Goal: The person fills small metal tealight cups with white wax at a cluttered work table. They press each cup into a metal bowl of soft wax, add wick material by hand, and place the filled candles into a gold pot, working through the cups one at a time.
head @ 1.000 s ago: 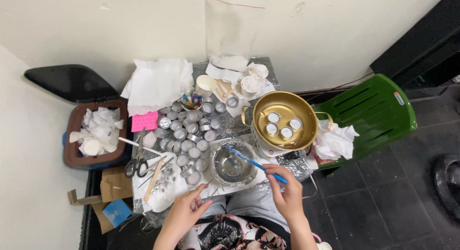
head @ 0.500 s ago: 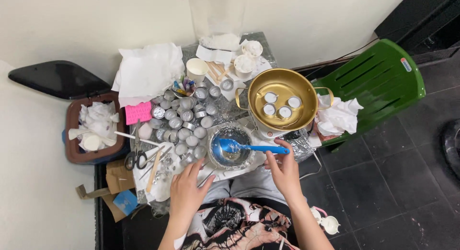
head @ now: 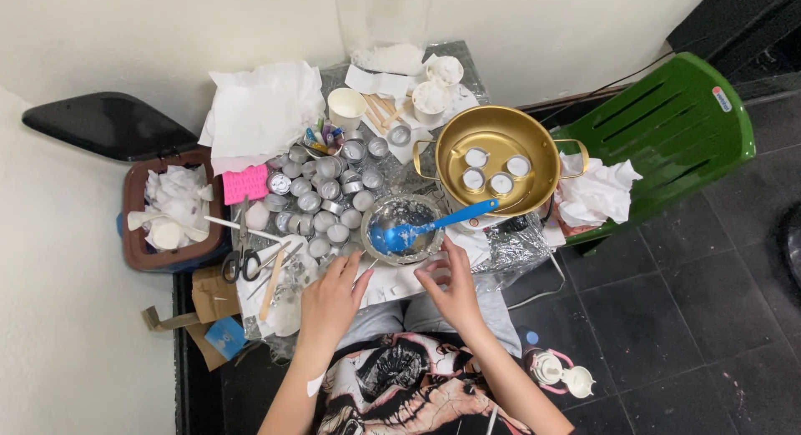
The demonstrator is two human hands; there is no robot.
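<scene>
Blue spatula [head: 425, 227] rests in the small metal bowl [head: 404, 227] on the desk [head: 501, 250], just beyond both hands. Left hand [head: 332, 300] and right hand [head: 450, 286] hover near it, fingers [head: 455, 250] loosely spread, holding nothing.

Spatula [head: 434, 227] in bowl [head: 404, 228], pot [head: 498, 160] behind-right, tin cups [head: 321, 193] left, scissors [head: 240, 260] farther left

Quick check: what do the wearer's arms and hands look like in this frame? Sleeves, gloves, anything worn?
Both hands are bare: no gloves, and no rings or watch that I can make out on the left hand or right hand. Forearms are uncovered down to the frame edge, so no long sleeves. A small white patch or scrap sits on the left forearm. Below them is a dark garment with a pink and white graphic print.
</scene>
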